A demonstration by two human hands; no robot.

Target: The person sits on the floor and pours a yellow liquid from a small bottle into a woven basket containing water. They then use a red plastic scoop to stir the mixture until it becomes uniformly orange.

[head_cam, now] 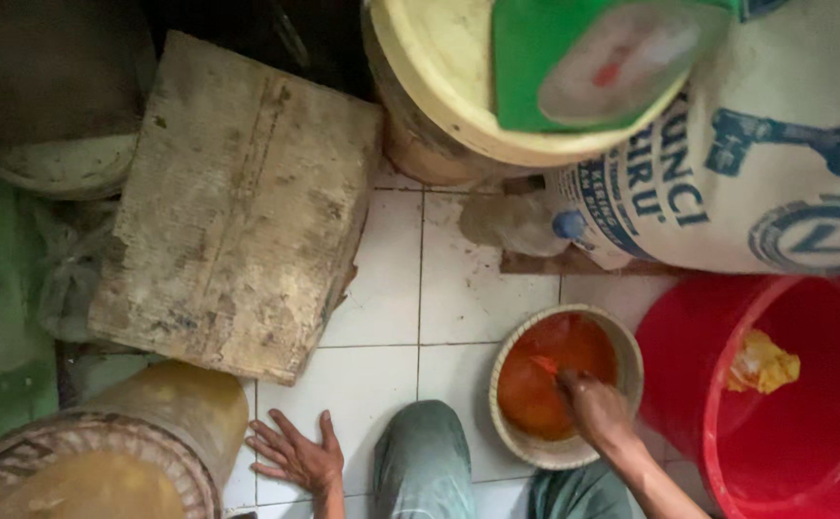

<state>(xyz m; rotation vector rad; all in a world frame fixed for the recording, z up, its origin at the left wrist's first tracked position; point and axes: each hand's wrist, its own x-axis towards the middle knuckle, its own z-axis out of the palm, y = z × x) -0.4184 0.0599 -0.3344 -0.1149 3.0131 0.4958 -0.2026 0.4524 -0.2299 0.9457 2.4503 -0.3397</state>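
We crouch on the tiled floor (391, 288), left hand (297, 455) flat with fingers spread, right hand (593, 406) dipped into the bowl (622, 336) of orange paste (555, 360), fingers seemingly pinching a red bit, paste still mostly unmixed.

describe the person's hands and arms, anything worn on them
Both the left hand and the right hand are bare: no gloves, rings, watch or bands show. Both forearms are uncovered too, with no sleeve in view. The right hand looks wet.
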